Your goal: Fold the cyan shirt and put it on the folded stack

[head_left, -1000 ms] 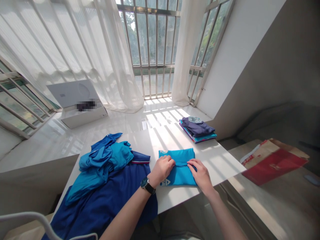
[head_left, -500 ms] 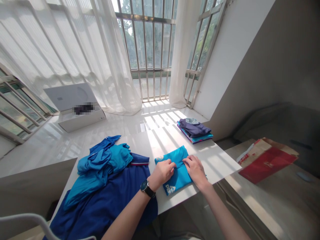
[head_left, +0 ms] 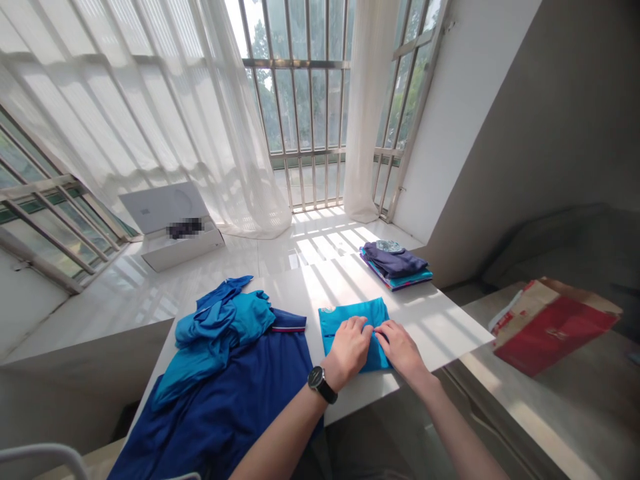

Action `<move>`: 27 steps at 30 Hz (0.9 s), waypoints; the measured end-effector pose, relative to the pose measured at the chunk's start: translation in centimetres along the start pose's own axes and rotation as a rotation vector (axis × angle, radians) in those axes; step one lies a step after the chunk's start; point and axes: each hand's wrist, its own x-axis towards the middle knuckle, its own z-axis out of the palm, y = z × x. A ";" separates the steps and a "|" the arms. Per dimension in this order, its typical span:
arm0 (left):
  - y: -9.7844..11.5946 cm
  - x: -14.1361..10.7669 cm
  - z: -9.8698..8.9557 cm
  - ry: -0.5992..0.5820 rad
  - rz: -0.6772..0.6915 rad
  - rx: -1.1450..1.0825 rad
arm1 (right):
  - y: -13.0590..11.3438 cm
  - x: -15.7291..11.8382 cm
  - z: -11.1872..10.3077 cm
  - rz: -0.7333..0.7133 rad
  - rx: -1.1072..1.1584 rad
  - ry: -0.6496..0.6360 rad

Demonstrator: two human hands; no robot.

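Head view: both hands' fingers lie atop the folded turquoise shirt.

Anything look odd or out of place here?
The dark patch on the white box on the floor is pixelated, so what lies there cannot be told. The navy polo shirt also hangs over the edge of the white table, with teal clothing bunched on it.

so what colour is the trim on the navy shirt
Red and white stripes, best seen in the head view
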 end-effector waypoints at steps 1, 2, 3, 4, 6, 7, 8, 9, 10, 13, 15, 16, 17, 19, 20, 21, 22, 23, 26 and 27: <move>0.8 -0.1 0.4 0.014 -0.006 -0.016 | 0.0 0.2 0.0 0.016 0.018 -0.005; 1.6 -0.3 0.8 0.020 -0.010 -0.027 | 0.1 0.3 -0.2 0.030 0.045 -0.012; 2.2 -0.6 1.1 0.017 -0.009 -0.032 | 0.2 0.4 -0.4 0.038 0.085 -0.019; 2.7 -1.0 1.3 0.007 -0.002 -0.031 | 0.4 0.3 -0.7 0.036 0.138 -0.026; 3.5 -2.1 1.7 -0.031 0.037 -0.022 | 0.8 -0.3 -1.5 0.000 0.274 -0.039; 3.8 -2.7 1.8 -0.053 0.057 -0.018 | 1.2 -0.9 -2.0 -0.011 0.344 -0.033; 4.1 -3.2 1.9 -0.072 0.071 -0.016 | 1.6 -1.7 -2.3 -0.003 0.405 -0.016; 4.4 -3.7 2.1 -0.087 0.072 -0.014 | 2.0 -2.7 -2.7 0.031 0.458 0.016; 4.8 -4.1 2.3 -0.099 0.065 -0.015 | 2.5 -3.9 -2.9 0.090 0.503 0.060; 5.9 -4.8 2.9 -0.102 0.019 -0.058 | 4.2 -8.2 -3.0 0.335 0.615 0.229; 6.7 -4.9 3.0 -0.082 -0.008 -0.109 | 5.1 -11.2 -2.4 0.496 0.701 0.318; 6.9 -4.9 2.9 -0.073 -0.014 -0.125 | 5.4 -12.5 -2.0 0.567 0.746 0.350; 7.2 -4.9 2.7 -0.070 -0.018 -0.131 | 5.6 -13.7 -1.5 0.629 0.792 0.370; 7.4 -5.0 2.0 -0.089 -0.005 -0.127 | 5.8 -15.6 -0.3 0.702 0.877 0.367; 7.4 -5.2 1.5 -0.104 0.005 -0.135 | 5.8 -16.2 0.2 0.712 0.910 0.347; 7.2 -5.3 1.1 -0.118 0.006 -0.160 | 5.6 -16.5 0.8 0.709 0.932 0.321; 7.0 -5.4 0.6 -0.125 -0.007 -0.204 | 5.4 -16.6 1.2 0.694 0.944 0.296; 6.6 -5.5 0.2 -0.124 -0.040 -0.269 | 5.1 -16.6 1.5 0.670 0.945 0.279; 5.1 -5.5 -1.2 -0.076 -0.208 -0.551 | 3.7 -16.0 1.8 0.558 0.910 0.271; 4.5 -5.4 -1.8 -0.052 -0.256 -0.675 | 3.3 -15.8 1.6 0.509 0.890 0.277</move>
